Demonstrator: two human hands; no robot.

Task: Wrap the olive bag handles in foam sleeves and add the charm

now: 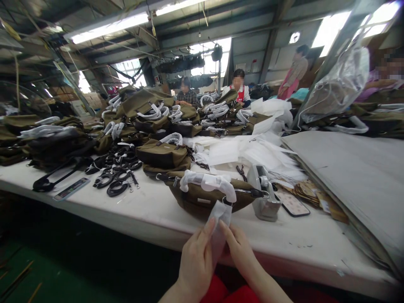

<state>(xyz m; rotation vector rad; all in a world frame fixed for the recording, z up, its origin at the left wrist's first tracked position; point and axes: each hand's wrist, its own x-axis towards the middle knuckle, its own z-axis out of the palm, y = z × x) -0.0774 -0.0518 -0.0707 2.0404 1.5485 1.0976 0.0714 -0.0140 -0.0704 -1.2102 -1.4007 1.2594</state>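
My left hand (196,256) and my right hand (238,244) both pinch a folded strip of thin white wrapping sheet (221,210) at the table's front edge. The sheet's top end reaches up to a metal ring at the foot of the bag's handle; whether it wraps anything inside is hidden. Just beyond my fingers sits an olive handbag (186,205) with dark trim, a zipper along the top and a small metal plate. Its arched handle (206,181) is covered in white wrapping.
A tape dispenser (267,210) stands right of the bag, beside a phone (295,203). Loose white sheets (249,151) lie behind. Coiled black straps (118,181) and another phone (72,188) are leftward. Wrapped-handle bags (151,105) pile up at the back, with several people beyond.
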